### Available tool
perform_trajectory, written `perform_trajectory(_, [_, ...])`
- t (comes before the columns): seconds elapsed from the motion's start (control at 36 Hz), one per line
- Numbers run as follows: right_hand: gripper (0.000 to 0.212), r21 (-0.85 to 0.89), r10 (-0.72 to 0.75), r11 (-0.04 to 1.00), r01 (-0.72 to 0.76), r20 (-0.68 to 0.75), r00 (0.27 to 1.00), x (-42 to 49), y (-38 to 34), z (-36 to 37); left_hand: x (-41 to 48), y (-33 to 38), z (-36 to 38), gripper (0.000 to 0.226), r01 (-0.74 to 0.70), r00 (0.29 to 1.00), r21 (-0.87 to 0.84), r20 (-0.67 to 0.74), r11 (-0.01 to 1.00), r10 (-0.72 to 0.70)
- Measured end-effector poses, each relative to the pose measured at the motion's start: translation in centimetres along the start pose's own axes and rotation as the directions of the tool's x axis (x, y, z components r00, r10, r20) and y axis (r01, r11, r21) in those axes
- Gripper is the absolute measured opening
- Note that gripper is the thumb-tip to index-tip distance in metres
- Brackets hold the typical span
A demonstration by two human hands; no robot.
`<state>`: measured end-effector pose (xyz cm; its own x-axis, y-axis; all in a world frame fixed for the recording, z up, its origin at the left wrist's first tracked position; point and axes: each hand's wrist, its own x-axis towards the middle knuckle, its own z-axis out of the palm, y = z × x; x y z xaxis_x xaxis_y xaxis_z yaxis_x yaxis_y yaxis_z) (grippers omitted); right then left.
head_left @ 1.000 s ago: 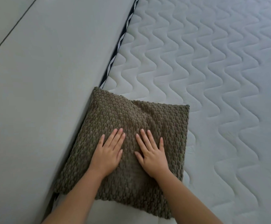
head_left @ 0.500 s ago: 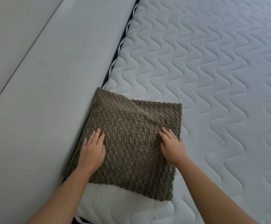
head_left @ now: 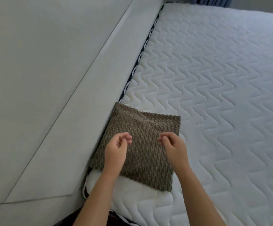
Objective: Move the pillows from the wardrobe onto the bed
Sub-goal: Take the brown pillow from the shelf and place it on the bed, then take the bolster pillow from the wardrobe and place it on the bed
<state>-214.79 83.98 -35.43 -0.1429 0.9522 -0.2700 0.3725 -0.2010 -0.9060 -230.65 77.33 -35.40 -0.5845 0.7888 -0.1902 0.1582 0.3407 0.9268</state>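
A square brown knitted pillow (head_left: 145, 128) lies flat on the white quilted mattress (head_left: 214, 95), its left edge against the grey padded headboard (head_left: 67, 95). My left hand (head_left: 117, 149) hovers just above the pillow's left half, fingers loosely curled and apart, holding nothing. My right hand (head_left: 173, 146) hovers over the right half in the same loose curl, also empty. Neither hand grips the pillow.
The headboard rises along the whole left side. A dark striped seam (head_left: 146, 44) runs where mattress meets headboard. The mattress stretches far to the right and back. Dark blue curtain fabric (head_left: 212, 0) shows at the top edge.
Both hands lifted off the pillow's sides and drew back, fingers curling. The view pulled away, showing more of the bed. The pillow stays where it lay.
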Motion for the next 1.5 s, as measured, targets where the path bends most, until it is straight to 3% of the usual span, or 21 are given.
perform_trajectory(0.22, [0.03, 0.143, -0.049, 0.988, 0.05, -0.013, 0.999, -5.3, -5.5, -1.8, -3.7, 5.8, -3.8, 0.027, -0.017, 0.997, -0.202, -0.081, 0.979, 0.0])
perform_trajectory(0.36, [0.027, 0.144, -0.112, 0.984, 0.108, 0.019, 0.994, -7.4, -7.8, -2.3, -6.3, 7.5, -5.1, 0.028, -0.04, 0.995, -0.26, -0.096, 0.965, 0.015])
perform_trajectory(0.58, [0.031, 0.096, -0.236, 0.971, 0.22, 0.206, 0.95, -11.5, -10.4, -1.0, -12.9, 7.8, -8.6, 0.03, -0.059, 0.965, -0.29, -0.261, 0.955, -0.019])
perform_trajectory(0.75, [0.031, 0.112, -0.307, 0.952, 0.287, 0.408, 0.86, -14.7, -11.0, -0.5, -18.2, 7.0, -10.2, 0.029, -0.047, 0.895, -0.344, -0.431, 0.938, -0.113])
perform_trajectory(1.06, [0.028, 0.2, -0.398, 0.913, 0.355, 0.624, 0.673, -19.5, -10.7, -0.5, -25.6, 8.7, -9.9, 0.03, -0.121, 0.767, -0.318, -0.631, 0.94, -0.115])
perform_trajectory(1.31, [0.027, 0.242, -0.406, 0.9, 0.363, 0.77, 0.492, -23.8, -10.4, 1.1, -31.7, 8.1, -11.4, 0.028, -0.064, 0.611, -0.277, -0.77, 0.959, -0.182])
perform_trajectory(1.5, [0.025, 0.274, -0.408, 0.891, 0.363, 0.833, 0.373, -26.7, -10.9, 1.4, -34.8, 7.8, -11.5, 0.026, -0.045, 0.538, -0.233, -0.825, 0.971, -0.173])
